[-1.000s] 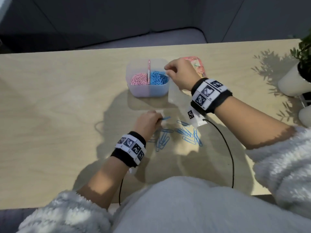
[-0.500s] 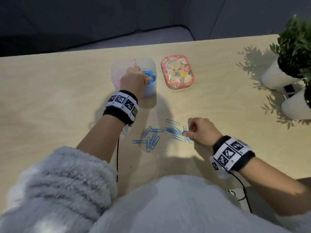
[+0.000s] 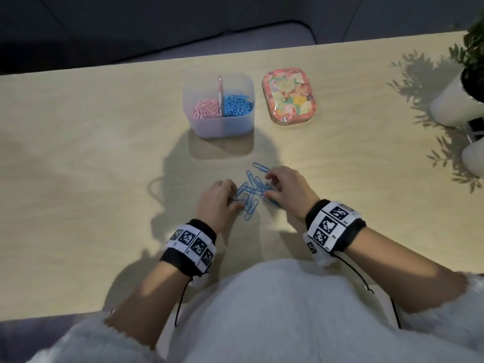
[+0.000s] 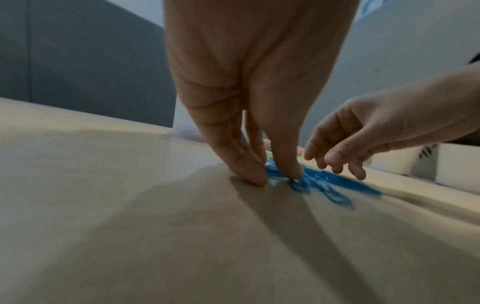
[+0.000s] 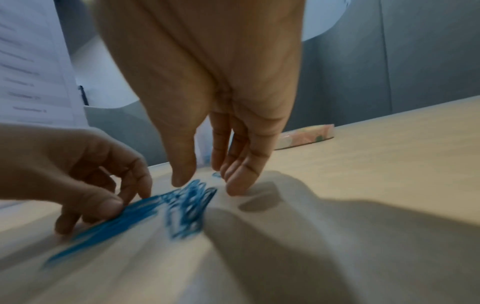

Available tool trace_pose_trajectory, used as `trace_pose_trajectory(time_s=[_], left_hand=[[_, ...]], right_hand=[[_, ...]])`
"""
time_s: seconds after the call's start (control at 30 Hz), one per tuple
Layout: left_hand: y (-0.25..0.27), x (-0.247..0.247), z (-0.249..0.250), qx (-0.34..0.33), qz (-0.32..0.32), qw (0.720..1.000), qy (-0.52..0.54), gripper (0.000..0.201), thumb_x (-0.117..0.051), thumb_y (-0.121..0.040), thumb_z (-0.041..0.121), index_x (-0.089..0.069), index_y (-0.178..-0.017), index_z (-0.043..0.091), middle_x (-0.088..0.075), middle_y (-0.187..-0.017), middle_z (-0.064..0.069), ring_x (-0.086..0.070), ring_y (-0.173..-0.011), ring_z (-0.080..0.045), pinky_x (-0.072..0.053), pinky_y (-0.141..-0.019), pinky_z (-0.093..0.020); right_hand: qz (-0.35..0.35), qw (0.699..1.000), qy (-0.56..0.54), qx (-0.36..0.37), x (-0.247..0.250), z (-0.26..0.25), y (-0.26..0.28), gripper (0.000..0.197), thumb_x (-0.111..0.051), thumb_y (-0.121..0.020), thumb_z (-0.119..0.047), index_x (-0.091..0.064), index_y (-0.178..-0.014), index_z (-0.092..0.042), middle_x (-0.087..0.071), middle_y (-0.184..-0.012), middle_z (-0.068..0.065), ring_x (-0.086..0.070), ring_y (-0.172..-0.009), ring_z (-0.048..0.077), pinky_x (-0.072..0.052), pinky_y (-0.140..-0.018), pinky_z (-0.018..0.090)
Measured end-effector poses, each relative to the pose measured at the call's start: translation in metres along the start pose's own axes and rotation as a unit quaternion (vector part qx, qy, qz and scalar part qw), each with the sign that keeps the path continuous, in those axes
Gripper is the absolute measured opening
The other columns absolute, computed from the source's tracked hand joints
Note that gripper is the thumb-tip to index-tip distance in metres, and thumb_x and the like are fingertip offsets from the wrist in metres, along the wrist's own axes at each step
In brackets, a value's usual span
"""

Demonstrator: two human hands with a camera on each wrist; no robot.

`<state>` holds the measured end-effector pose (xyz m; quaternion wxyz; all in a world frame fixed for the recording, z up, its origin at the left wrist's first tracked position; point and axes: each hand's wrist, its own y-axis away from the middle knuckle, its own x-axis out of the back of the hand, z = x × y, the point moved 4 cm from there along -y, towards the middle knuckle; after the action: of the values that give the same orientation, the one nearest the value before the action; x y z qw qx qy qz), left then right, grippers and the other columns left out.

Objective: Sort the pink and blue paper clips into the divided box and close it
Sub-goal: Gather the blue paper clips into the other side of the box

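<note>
Blue paper clips (image 3: 251, 191) lie loose on the tabletop (image 3: 91, 158), near the open divided box (image 3: 218, 127). Left hand (image 3: 218, 199) and right hand (image 3: 286, 188) press them together with loose fingers. Its lid (image 3: 289, 98) waits beside it.

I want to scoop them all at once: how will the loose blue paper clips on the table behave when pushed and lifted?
The loose blue wire paper clips lie flat and overlapping, so they probably slide together easily on the smooth wooden table. Being thin, they may tangle and be hard to lift off; some could slip from the hands.
</note>
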<state>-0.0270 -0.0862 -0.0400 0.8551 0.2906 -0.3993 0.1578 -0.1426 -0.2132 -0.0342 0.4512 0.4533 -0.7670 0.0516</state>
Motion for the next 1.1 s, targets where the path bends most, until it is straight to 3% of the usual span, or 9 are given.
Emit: trace_pose_trajectory(time_s=[0.1,0.2,0.3,0.4,0.53,0.6,0.8,0.97,1.1], left_hand=[[-0.007,0.003,0.007,-0.038,0.006,0.999,0.011,0.039,-0.071,-0.077,0.029,-0.060,-0.108,0.007,-0.059,-0.105,-0.013,-0.060,-0.092,-0.030,-0.045,-0.080,-0.035],[-0.007,0.005,0.011,-0.063,0.004,0.997,-0.047,0.075,-0.078,-0.064,0.043,-0.050,-0.125,0.010,-0.048,-0.117,-0.012,-0.048,-0.105,-0.029,-0.041,-0.092,-0.037],[-0.003,-0.003,0.016,-0.079,0.001,0.989,-0.121,0.093,-0.079,-0.051,0.058,-0.047,-0.124,0.009,-0.045,-0.115,-0.013,-0.042,-0.103,-0.029,-0.039,-0.092,-0.037],[-0.003,-0.012,0.019,-0.070,-0.006,0.992,-0.102,0.081,-0.079,-0.060,0.045,-0.047,-0.125,0.008,-0.046,-0.115,-0.012,-0.044,-0.102,-0.029,-0.038,-0.090,-0.035],[-0.008,-0.011,0.018,-0.080,0.004,0.994,-0.071,0.040,-0.066,-0.080,0.023,-0.056,-0.113,0.003,-0.053,-0.110,-0.017,-0.050,-0.098,-0.032,-0.038,-0.082,-0.035],[-0.012,-0.009,0.018,-0.098,-0.001,0.992,-0.075,0.030,-0.062,-0.084,0.018,-0.058,-0.108,0.002,-0.056,-0.106,-0.018,-0.051,-0.097,-0.034,-0.037,-0.080,-0.036],[-0.020,-0.003,0.015,-0.135,-0.001,0.980,-0.143,0.021,-0.048,-0.093,0.013,-0.058,-0.105,-0.002,-0.057,-0.103,-0.022,-0.053,-0.096,-0.037,-0.045,-0.078,-0.048],[-0.025,0.004,0.016,-0.130,-0.030,0.971,-0.200,0.026,-0.039,-0.097,0.015,-0.055,-0.113,0.000,-0.054,-0.110,-0.020,-0.053,-0.103,-0.034,-0.042,-0.081,-0.045],[-0.026,0.007,0.012,-0.118,-0.026,0.979,-0.166,0.023,-0.044,-0.093,0.014,-0.058,-0.107,0.002,-0.058,-0.105,-0.019,-0.057,-0.097,-0.036,-0.042,-0.080,-0.045]], right_hand=[[0.015,1.000,0.016,-0.016,0.021,0.009,-0.008,0.061,-0.079,-0.069,-0.033,-0.055,-0.119,-0.007,-0.055,-0.114,0.012,-0.054,-0.104,0.025,-0.042,-0.090,0.032],[-0.041,0.996,0.082,-0.008,0.023,0.010,-0.015,0.078,-0.082,-0.058,-0.047,-0.052,-0.117,-0.006,-0.049,-0.114,0.013,-0.048,-0.107,0.029,-0.045,-0.093,0.041],[-0.080,0.990,0.106,0.038,0.007,-0.005,-0.013,0.086,-0.082,-0.055,-0.048,-0.047,-0.125,-0.012,-0.045,-0.115,0.010,-0.043,-0.108,0.025,-0.046,-0.090,0.042],[-0.090,0.987,0.102,0.082,-0.014,-0.017,-0.008,0.070,-0.076,-0.067,-0.034,-0.048,-0.129,-0.015,-0.044,-0.115,0.009,-0.041,-0.109,0.024,-0.046,-0.090,0.041],[-0.050,0.993,0.067,0.078,-0.019,-0.018,-0.004,0.039,-0.062,-0.082,-0.013,-0.058,-0.120,-0.011,-0.050,-0.113,0.011,-0.045,-0.108,0.026,-0.044,-0.092,0.041],[-0.046,0.992,0.087,0.085,-0.019,-0.020,-0.004,0.029,-0.055,-0.085,-0.009,-0.062,-0.113,-0.007,-0.053,-0.110,0.013,-0.047,-0.106,0.028,-0.044,-0.090,0.042],[-0.048,0.985,0.147,0.079,-0.018,-0.016,-0.013,0.018,-0.050,-0.084,-0.001,-0.056,-0.101,-0.002,-0.055,-0.105,0.018,-0.051,-0.101,0.033,-0.042,-0.084,0.040],[-0.045,0.997,0.049,0.028,-0.006,-0.008,-0.020,0.015,-0.058,-0.080,-0.002,-0.061,-0.094,0.000,-0.060,-0.102,0.019,-0.054,-0.094,0.032,-0.037,-0.077,0.032],[-0.063,0.998,-0.028,-0.002,0.021,-0.012,-0.037,0.008,-0.066,-0.078,-0.005,-0.065,-0.083,0.000,-0.060,-0.078,0.013,-0.054,-0.064,0.017,-0.037,-0.064,0.024]])
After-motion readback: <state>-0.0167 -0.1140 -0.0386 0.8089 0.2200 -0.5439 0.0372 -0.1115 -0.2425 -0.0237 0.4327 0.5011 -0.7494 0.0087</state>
